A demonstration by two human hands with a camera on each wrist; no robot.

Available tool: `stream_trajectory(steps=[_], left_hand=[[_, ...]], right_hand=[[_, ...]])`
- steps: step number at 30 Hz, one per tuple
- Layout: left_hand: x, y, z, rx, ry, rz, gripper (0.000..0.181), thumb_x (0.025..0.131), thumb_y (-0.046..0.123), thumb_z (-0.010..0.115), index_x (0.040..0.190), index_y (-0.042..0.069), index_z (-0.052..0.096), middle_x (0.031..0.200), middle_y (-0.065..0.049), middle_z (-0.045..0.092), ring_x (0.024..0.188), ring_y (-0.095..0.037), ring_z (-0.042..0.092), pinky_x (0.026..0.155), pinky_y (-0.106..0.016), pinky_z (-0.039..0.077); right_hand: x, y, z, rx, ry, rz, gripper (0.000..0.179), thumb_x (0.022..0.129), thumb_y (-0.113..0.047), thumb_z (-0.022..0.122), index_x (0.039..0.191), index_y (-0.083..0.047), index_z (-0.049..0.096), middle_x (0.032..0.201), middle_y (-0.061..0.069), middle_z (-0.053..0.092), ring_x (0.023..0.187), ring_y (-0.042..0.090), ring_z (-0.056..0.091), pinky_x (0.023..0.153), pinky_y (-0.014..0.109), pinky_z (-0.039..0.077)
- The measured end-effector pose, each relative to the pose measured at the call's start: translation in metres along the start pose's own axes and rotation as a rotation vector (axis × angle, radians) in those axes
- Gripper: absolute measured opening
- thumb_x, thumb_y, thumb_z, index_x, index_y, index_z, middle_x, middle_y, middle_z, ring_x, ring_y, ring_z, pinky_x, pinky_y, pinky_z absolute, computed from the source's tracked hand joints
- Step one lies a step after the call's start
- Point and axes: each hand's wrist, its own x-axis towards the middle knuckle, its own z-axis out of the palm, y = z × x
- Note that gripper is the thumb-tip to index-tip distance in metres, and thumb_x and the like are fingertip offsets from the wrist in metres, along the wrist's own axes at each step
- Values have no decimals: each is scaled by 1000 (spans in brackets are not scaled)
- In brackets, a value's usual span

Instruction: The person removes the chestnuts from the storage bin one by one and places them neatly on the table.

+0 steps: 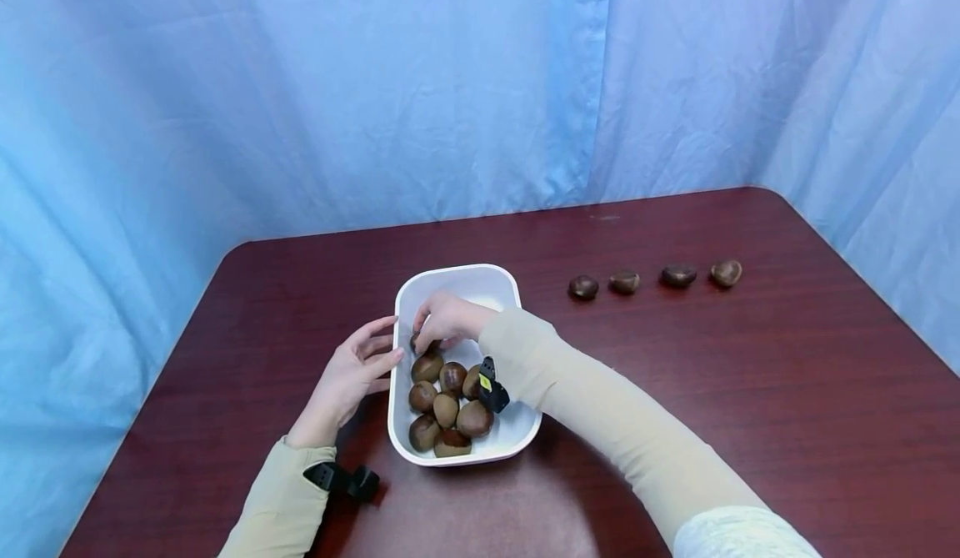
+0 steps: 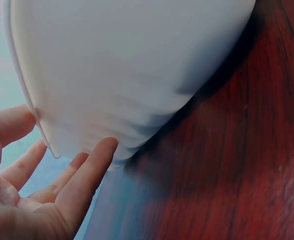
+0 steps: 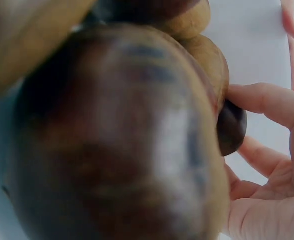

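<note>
Looming largest, right under the right wrist camera, a blurred chestnut (image 3: 121,140) sits in the white container (image 1: 519,434), which stands between the two hands. Inside it, the right hand (image 1: 453,318) reaches down, fingertips closed around a dark chestnut (image 3: 233,129) in what looks like a light pinch. Well clear of that grip, the left hand (image 1: 349,376) has its fingers loosely extended against the rim and outer wall on its own side. Other chestnuts (image 1: 446,410) crowd the bodyward side of the right hand; a row of four (image 1: 678,275) lies beyond and right of it on the table (image 1: 750,391). Most likely the step in hand is picking up a single chestnut; the next move seems to call for a firmer pinch and a lift clear of its neighbours, left fingers steadying the wall.
</note>
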Motion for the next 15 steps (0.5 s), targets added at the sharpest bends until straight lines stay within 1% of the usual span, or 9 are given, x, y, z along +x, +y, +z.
stream_trajectory(steps=[4,7,12,15], left_hand=[[-1,-1,1,-6,-2,-9,55,94,12,58,144,12,36,138,-22,46,113,-27,58,77,-32,56],[-1,-2,1,-11,-7,-7,55,94,12,58,144,12,36,138,-22,46,112,-26,58,76,-32,56],[0,-1,0,-6,-7,2,54,94,12,58,144,12,36,137,-22,46,110,-25,59,76,-31,56],[1,0,0,-5,-7,1,54,95,11,57,144,12,36,137,-23,46,109,-24,60,75,-30,56]], right_hand=[[-1,1,1,-21,1,-24,9,80,-8,72,87,-7,66,81,0,57,66,12,50,54,23,43],[-1,3,0,-10,-5,-44,8,81,-9,70,88,-7,65,81,0,58,66,13,50,55,24,43],[0,3,-6,33,15,-72,12,82,-9,69,93,-7,65,91,2,61,78,13,54,65,25,49],[-1,1,-10,80,21,-69,16,82,-9,70,96,-6,65,96,4,61,84,14,55,72,28,52]])
